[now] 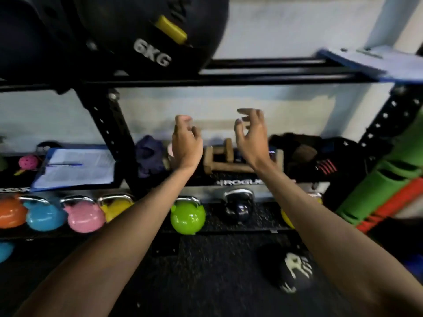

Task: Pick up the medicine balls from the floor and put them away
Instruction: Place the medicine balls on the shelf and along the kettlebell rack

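Note:
A black medicine ball (146, 30) marked 6KG with a yellow patch sits on the top rails of the black rack (263, 72) at the upper left. Another dark ball (25, 33) lies beside it at the far left. On the floor at the lower right lies a black medicine ball (286, 268) with white markings. My left hand (186, 143) and my right hand (250, 136) are raised in front of the middle shelf, fingers loosely curled, holding nothing. Both hands are below the top rails and well above the floor ball.
Coloured kettlebells (187, 217) line the bottom shelf. The middle shelf holds a clipboard with papers (75, 168), wooden parallettes (224, 161), dark cloth and bags. Rolled green and red mats (389, 186) lean at the right. A blue clipboard (366, 62) lies on the top rails.

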Demonstrator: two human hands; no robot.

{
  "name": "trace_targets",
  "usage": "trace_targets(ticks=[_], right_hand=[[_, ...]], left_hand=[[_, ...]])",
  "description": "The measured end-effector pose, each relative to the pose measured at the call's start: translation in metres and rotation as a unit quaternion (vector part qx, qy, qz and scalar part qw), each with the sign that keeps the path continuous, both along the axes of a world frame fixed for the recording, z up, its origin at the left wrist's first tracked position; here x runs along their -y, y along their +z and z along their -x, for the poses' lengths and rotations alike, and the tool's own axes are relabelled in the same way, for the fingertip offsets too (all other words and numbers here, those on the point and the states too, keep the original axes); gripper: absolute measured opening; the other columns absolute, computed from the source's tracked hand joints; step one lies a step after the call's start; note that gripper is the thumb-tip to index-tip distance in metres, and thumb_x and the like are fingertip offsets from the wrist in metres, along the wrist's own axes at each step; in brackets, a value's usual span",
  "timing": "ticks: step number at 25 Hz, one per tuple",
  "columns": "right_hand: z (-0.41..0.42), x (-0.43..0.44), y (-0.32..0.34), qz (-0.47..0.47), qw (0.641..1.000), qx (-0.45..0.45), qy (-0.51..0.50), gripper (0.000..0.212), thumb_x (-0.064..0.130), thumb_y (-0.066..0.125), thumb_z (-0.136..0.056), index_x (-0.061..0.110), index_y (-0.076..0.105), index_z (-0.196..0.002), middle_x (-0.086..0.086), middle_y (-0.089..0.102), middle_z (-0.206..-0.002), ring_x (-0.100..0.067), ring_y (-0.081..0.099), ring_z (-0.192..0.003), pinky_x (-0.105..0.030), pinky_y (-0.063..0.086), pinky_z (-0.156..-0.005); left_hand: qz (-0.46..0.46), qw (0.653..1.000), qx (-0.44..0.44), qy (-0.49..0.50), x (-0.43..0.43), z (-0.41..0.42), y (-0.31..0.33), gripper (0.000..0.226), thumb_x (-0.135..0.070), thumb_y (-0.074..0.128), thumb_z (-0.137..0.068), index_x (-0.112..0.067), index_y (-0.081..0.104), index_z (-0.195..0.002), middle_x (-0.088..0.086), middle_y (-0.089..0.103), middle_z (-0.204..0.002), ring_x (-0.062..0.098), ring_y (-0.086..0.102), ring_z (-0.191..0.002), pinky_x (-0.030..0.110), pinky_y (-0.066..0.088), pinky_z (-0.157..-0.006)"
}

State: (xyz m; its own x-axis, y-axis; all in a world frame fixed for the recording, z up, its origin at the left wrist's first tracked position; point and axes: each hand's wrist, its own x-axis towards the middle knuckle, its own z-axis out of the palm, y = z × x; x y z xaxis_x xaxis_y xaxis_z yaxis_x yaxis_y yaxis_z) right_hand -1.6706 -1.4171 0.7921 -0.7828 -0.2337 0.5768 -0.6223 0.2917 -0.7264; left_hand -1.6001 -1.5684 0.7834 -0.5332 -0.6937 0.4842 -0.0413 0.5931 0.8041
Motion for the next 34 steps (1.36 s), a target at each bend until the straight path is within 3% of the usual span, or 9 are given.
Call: trace_targets(ticks=[4,7,10,17,24,30,34], right_hand=[[-0.005,-0.103,-0.101,-0.16,0.982,0.094,-0.031,0.03,0.022,0.051,-0.089,0.01,0.063,-0.114,-0.014,0.061,-0.115,-0.033,0.061,-0.104,-0.04,0.05,-0.094],[-0.009,-0.187,-0.166,-0.274,0.939,0.207,-0.026,0.037,0.032,0.047,-0.088,0.012,0.065,-0.113,-0.016,0.066,-0.114,-0.038,0.062,-0.107,-0.043,0.051,-0.092],[-0.018,-0.262,-0.217,-0.331,0.903,0.272,-0.025,0.034,0.029,0.048,-0.091,0.011,0.066,-0.113,-0.02,0.067,-0.112,-0.041,0.061,-0.106,-0.042,0.051,-0.088],[-0.017,-0.358,-0.323,-0.396,0.835,0.379,-0.04,0.033,0.027,0.048,-0.095,0.013,0.059,-0.123,-0.019,0.061,-0.123,-0.042,0.057,-0.113,-0.048,0.051,-0.089],[-0.001,-0.388,-0.428,-0.398,0.78,0.481,-0.051,0.033,0.023,0.039,-0.096,0.008,0.06,-0.117,-0.02,0.067,-0.111,-0.039,0.064,-0.099,-0.045,0.052,-0.083],[0.013,-0.414,-0.551,-0.38,0.749,0.541,-0.046,0.039,0.033,0.041,-0.095,0.016,0.055,-0.127,-0.015,0.065,-0.121,-0.037,0.061,-0.11,-0.046,0.051,-0.092],[0.036,-0.43,-0.647,-0.375,0.725,0.576,-0.039,0.064,0.057,0.037,-0.081,0.026,0.048,-0.136,-0.008,0.056,-0.136,-0.035,0.056,-0.12,-0.049,0.049,-0.099]], left_hand=[[0.058,0.965,0.23,-0.109,-0.094,0.006,-0.093,0.013,-0.019,0.053,-0.089,-0.016,0.062,-0.098,0.008,0.07,-0.101,0.032,0.066,-0.096,0.042,0.053,-0.079],[0.117,0.897,0.39,-0.169,-0.17,0.011,-0.154,0.015,-0.02,0.052,-0.093,-0.014,0.063,-0.1,0.012,0.066,-0.113,0.034,0.062,-0.107,0.042,0.051,-0.087],[0.111,0.841,0.488,-0.205,-0.239,0.017,-0.206,0.02,-0.025,0.052,-0.095,-0.015,0.065,-0.106,0.013,0.067,-0.119,0.036,0.064,-0.111,0.043,0.053,-0.09],[0.114,0.726,0.598,-0.319,-0.341,0.041,-0.308,0.025,-0.027,0.05,-0.098,-0.014,0.064,-0.113,0.013,0.068,-0.118,0.034,0.065,-0.11,0.043,0.054,-0.091],[0.102,0.663,0.646,-0.365,-0.377,0.088,-0.42,0.026,-0.029,0.053,-0.097,-0.015,0.064,-0.116,0.013,0.067,-0.119,0.036,0.064,-0.11,0.046,0.054,-0.094],[0.032,0.642,0.683,-0.346,-0.376,0.107,-0.536,0.029,-0.03,0.053,-0.097,-0.011,0.064,-0.116,0.016,0.068,-0.113,0.035,0.067,-0.101,0.046,0.058,-0.088],[-0.072,0.645,0.698,-0.302,-0.374,0.112,-0.624,0.017,-0.024,0.052,-0.099,-0.01,0.061,-0.095,0.017,0.069,-0.102,0.035,0.07,-0.092,0.048,0.061,-0.082]])
